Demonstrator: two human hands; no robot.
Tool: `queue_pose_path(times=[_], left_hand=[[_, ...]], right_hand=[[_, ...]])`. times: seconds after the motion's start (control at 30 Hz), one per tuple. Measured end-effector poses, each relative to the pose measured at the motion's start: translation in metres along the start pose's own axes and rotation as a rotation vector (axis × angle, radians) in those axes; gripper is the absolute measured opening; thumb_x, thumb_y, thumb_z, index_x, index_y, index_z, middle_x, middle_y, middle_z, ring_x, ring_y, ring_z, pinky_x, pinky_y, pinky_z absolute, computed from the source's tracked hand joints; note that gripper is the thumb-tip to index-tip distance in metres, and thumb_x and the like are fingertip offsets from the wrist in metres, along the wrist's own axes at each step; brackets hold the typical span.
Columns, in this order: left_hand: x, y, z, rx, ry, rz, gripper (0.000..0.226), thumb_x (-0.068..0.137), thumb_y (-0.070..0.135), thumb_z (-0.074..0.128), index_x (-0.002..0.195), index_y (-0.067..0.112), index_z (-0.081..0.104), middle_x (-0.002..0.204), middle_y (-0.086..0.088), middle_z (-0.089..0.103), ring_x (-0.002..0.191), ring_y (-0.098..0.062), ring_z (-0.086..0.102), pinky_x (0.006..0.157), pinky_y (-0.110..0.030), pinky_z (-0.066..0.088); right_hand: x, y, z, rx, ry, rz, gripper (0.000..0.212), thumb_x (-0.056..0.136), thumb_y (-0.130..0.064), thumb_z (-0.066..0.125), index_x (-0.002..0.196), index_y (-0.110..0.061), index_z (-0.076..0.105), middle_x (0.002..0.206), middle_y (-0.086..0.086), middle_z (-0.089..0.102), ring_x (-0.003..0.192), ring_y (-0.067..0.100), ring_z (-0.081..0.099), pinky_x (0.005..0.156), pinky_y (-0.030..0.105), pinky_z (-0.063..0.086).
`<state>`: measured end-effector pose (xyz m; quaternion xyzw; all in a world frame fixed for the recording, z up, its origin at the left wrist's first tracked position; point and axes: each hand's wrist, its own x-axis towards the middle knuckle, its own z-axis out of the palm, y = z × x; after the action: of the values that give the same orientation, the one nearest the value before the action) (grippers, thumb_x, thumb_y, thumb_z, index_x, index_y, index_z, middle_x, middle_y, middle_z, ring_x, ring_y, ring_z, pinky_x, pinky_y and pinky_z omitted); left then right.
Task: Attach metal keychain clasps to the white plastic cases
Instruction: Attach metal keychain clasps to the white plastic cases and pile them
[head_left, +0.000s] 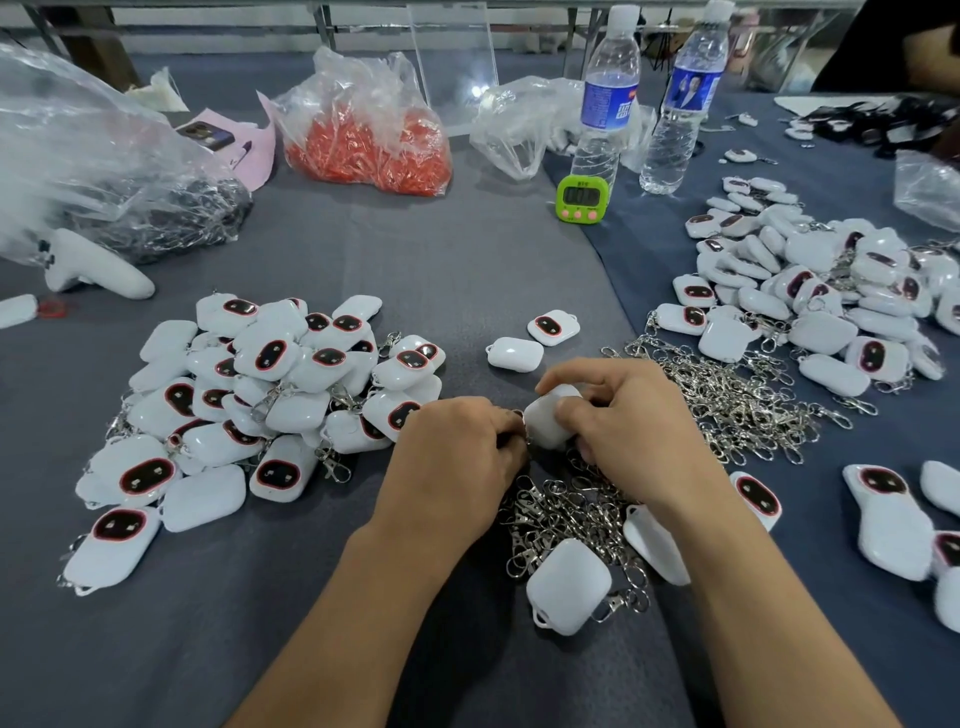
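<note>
The person's 2 bare forearms reach up from the bottom edge, and the hands meet over the middle of the table. The right hand (623, 421) has fingers and thumb curled round a small white rounded plastic case (545, 415), held just above the cloth. The left hand (457, 457) is curled tight against the case's left edge, pinching what looks like a silver metal keychain clasp (518, 414), mostly hidden by the fingers.

The step in hand seems to be hooking the clasp into the case's loop. Next, the ring must pass fully through. The case would then likely join the heap of clasped white cases (270, 389) on the left. A tangle of loose clasps (571, 512) lies directly beneath the hands.

The surface is a grey-blue cloth-covered table (363, 249). It carries a green digital timer (577, 199), 2 clear plastic water bottles (605, 98) and a clear plastic bag of orange pieces (369, 145). Behind it, metal table frames stand in dim light.
</note>
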<state>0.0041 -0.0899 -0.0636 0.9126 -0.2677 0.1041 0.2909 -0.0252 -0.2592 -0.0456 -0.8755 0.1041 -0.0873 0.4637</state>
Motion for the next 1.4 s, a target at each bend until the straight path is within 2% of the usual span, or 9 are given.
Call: queue_pose_path(times=[0.2,0.37,0.57,0.8,0.9,1.07,1.17,1.23,1.4], left_hand=[[-0.001,0.001,0.002,0.044,0.024,0.014,0.012,0.086,0.032,0.067,0.086,0.029,0.079,0.072,0.002,0.068,0.069,-0.022,0.061,0.063,-0.036,0.047],[-0.002,0.001,-0.001,-0.128,0.049,-0.088,0.008,0.081,0.028,0.078,0.088,0.028,0.082,0.079,0.006,0.074,0.074,-0.013,0.065,0.072,-0.035,0.051],[-0.001,0.001,-0.010,-0.501,0.066,-0.233,0.017,0.078,0.022,0.083,0.090,0.035,0.081,0.077,0.026,0.072,0.072,0.005,0.067,0.066,-0.007,0.045],[-0.007,0.009,-0.024,-0.772,-0.029,-0.389,0.016,0.083,0.016,0.080,0.080,0.032,0.080,0.070,0.011,0.074,0.061,0.002,0.060,0.061,-0.010,0.045],[-0.010,0.016,-0.032,-1.021,-0.091,-0.502,0.002,0.081,0.021,0.080,0.079,0.023,0.080,0.069,0.007,0.071,0.060,-0.002,0.059,0.060,-0.015,0.048],[-0.018,0.032,-0.042,-1.486,-0.124,-0.601,0.011,0.071,0.020,0.074,0.073,0.010,0.079,0.066,-0.001,0.063,0.057,-0.007,0.048,0.056,-0.015,0.043],[-0.019,0.032,-0.056,-1.231,-0.103,-0.535,0.003,0.073,0.015,0.079,0.072,0.015,0.081,0.065,-0.006,0.062,0.060,-0.008,0.048,0.057,-0.017,0.041],[-0.018,0.024,-0.067,-0.917,-0.094,-0.399,0.017,0.078,0.005,0.081,0.069,0.019,0.081,0.059,-0.006,0.060,0.057,-0.007,0.048,0.056,-0.018,0.038],[-0.010,0.021,-0.090,-0.158,-0.252,0.008,0.027,0.084,0.019,0.075,0.060,0.010,0.066,0.060,-0.001,0.054,0.059,-0.019,0.050,0.056,-0.033,0.036]], right_hand=[[-0.003,-0.003,0.004,0.006,0.030,0.010,0.031,0.083,-0.011,0.064,0.080,-0.040,0.075,0.052,-0.005,0.063,0.044,0.011,0.053,0.047,0.021,0.040],[-0.006,-0.001,0.007,0.182,0.052,0.098,0.029,0.083,-0.005,0.063,0.081,-0.029,0.078,0.046,-0.001,0.057,0.040,0.014,0.049,0.040,0.020,0.037],[-0.006,-0.008,0.004,0.692,-0.001,0.228,0.023,0.086,0.007,0.057,0.089,-0.006,0.076,0.066,0.021,0.065,0.039,0.016,0.041,0.037,0.018,0.029],[-0.020,-0.027,-0.002,0.865,-0.061,0.352,0.021,0.091,0.007,0.054,0.097,-0.001,0.072,0.078,0.021,0.071,0.039,0.013,0.040,0.035,0.019,0.023],[-0.027,-0.041,-0.008,0.860,-0.062,0.329,0.021,0.090,0.007,0.055,0.100,0.000,0.072,0.077,0.020,0.070,0.040,0.014,0.040,0.034,0.018,0.025],[-0.037,-0.064,-0.018,0.852,-0.072,0.221,0.025,0.091,0.009,0.052,0.097,-0.004,0.072,0.069,0.010,0.069,0.040,0.013,0.041,0.037,0.019,0.028],[-0.042,-0.067,-0.019,0.835,-0.075,0.204,0.026,0.091,0.010,0.051,0.095,-0.005,0.072,0.066,0.007,0.067,0.041,0.013,0.040,0.038,0.020,0.027],[-0.046,-0.067,-0.017,0.825,-0.083,0.212,0.026,0.091,0.010,0.052,0.095,-0.005,0.073,0.065,0.008,0.066,0.041,0.013,0.038,0.040,0.022,0.026],[-0.054,-0.067,-0.005,0.757,-0.032,0.250,0.026,0.089,0.011,0.053,0.091,-0.005,0.074,0.060,0.006,0.059,0.042,0.014,0.036,0.041,0.020,0.029]])
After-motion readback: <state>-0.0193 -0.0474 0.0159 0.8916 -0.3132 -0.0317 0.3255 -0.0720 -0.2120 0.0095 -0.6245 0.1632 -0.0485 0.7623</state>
